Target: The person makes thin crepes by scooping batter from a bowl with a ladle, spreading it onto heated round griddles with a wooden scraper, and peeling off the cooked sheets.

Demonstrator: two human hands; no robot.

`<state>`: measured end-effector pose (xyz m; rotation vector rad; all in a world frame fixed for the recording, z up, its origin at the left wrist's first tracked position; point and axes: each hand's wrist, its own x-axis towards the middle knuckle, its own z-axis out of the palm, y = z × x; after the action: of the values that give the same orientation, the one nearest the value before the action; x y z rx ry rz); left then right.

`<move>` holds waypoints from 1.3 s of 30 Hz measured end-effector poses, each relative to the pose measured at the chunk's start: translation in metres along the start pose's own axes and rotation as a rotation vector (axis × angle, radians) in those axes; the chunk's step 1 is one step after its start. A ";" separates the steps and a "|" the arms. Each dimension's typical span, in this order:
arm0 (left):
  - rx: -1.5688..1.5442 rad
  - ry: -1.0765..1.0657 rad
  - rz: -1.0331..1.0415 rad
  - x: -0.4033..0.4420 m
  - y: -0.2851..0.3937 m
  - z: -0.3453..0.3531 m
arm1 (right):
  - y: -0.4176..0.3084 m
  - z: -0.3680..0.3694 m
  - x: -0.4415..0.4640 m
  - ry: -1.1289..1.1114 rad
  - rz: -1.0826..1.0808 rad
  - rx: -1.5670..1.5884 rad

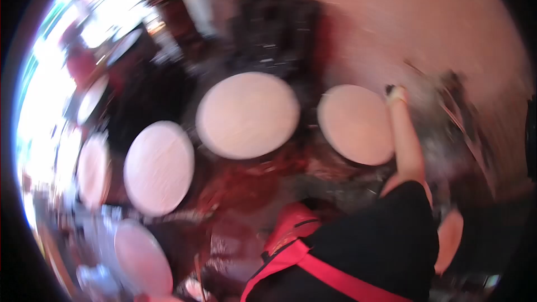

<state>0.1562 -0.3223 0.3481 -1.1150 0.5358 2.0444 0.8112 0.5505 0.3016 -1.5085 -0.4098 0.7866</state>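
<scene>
My right arm reaches up and to the right, and my right hand [397, 94] is beside the upper right rim of a pale round flat disc [356, 124]. A small dark thing [390, 89] shows at the fingers, but blur hides what it is and how the fingers sit. To the left is a larger pale round disc [248, 114], with another pale disc [159, 168] lower left of it. My left hand cannot be made out; a pinkish blur touches the bottom edge.
More pale discs [142, 257] stand along the left side. A dark bulky thing [274, 28] is behind the middle disc, against a pinkish surface [391, 17]. Thin stick-like things [456, 114] lie at the right. A red strap [341, 279] crosses my black top.
</scene>
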 end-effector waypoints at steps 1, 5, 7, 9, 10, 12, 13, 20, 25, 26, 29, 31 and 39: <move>0.089 0.003 -0.010 0.009 -0.019 0.019 | -0.035 -0.046 -0.001 0.291 0.020 -0.087; 0.303 -0.019 0.032 0.040 -0.101 0.080 | -0.098 -0.139 0.053 0.633 -0.002 -0.280; 0.335 -0.045 0.056 0.044 -0.133 0.100 | -0.118 -0.159 0.093 0.545 -0.111 -0.538; 0.354 -0.081 0.070 0.042 -0.147 0.113 | -0.132 -0.198 0.117 0.333 -0.366 -1.317; 0.329 -0.105 0.078 0.037 -0.142 0.111 | -0.138 -0.224 0.115 0.203 -0.626 -1.814; 0.248 -0.175 0.085 0.019 -0.137 0.095 | -0.143 -0.251 0.091 0.047 -1.149 -2.232; 0.195 -0.216 0.067 0.014 -0.134 0.087 | -0.130 -0.268 0.126 -0.114 -0.929 -1.968; -0.254 -0.305 0.019 -0.023 -0.125 0.043 | -0.020 -0.192 0.009 -0.249 -1.009 -1.074; -0.360 -0.148 0.154 -0.019 -0.079 0.011 | 0.137 -0.086 -0.269 -0.904 -1.125 -1.119; -0.364 -0.096 0.216 -0.019 -0.058 0.000 | 0.154 -0.055 -0.357 -1.167 -1.100 -0.993; -0.411 -0.115 0.275 -0.023 0.032 -0.047 | 0.147 0.019 -0.689 -1.896 -0.978 -0.447; -0.364 -0.042 0.410 -0.036 0.072 -0.061 | 0.210 0.037 -0.814 -2.082 -0.897 -0.268; -0.525 -0.061 0.676 -0.083 0.196 -0.101 | 0.345 0.156 -1.222 -1.991 -0.183 -0.930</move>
<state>0.0898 -0.5479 0.3661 -1.2705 0.3802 2.9161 -0.2185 -0.2073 0.2522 -0.8225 -2.5698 1.8984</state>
